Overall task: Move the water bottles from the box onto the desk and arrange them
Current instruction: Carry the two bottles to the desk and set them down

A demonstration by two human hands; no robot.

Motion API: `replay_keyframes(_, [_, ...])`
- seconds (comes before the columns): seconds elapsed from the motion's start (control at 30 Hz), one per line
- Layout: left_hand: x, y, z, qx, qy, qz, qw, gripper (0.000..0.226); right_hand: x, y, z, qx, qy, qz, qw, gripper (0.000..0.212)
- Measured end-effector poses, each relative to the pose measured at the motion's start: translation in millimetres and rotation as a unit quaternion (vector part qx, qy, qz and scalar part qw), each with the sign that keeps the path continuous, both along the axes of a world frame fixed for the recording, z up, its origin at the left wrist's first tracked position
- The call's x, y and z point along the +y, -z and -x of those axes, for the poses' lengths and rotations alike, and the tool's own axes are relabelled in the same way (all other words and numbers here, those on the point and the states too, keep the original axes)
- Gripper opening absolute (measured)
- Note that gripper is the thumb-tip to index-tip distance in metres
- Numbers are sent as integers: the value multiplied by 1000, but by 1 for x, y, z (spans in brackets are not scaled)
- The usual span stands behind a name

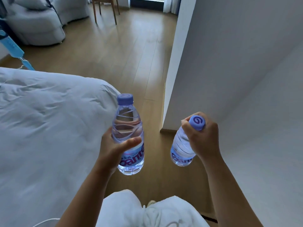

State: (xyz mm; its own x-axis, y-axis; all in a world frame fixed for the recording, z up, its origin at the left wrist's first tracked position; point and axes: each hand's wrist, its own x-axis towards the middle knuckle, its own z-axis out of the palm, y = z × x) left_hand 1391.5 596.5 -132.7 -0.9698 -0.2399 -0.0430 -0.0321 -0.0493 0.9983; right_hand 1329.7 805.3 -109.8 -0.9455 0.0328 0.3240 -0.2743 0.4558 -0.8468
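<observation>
I carry two clear water bottles with purple caps and purple-pink labels above a wooden floor. My left hand (pixel 113 149) grips the middle of one upright bottle (pixel 127 128), thumb across its front. My right hand (pixel 202 138) holds the second bottle (pixel 180 151) by its neck just under the cap, so its body hangs down and tilts left. Neither the box nor the desk is in view.
A bed with a white duvet (pixel 41 128) fills the left side. A white wall corner (pixel 173 79) stands close on the right. The wooden floor (pixel 123 54) runs ahead toward a grey sofa (pixel 36 25) and a wooden chair (pixel 105 9).
</observation>
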Motion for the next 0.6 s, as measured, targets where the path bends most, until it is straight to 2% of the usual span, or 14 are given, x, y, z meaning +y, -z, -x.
replay_keyframes(0.2, [-32, 12, 98, -16, -11, -4, 1000, 57, -34, 9, 103, -18, -12, -23, 1000, 16])
replay_keyframes(0.6, [-155, -12, 373, 16, 33, 1, 999, 60, -151, -6, 350, -15, 32, -17, 999, 13])
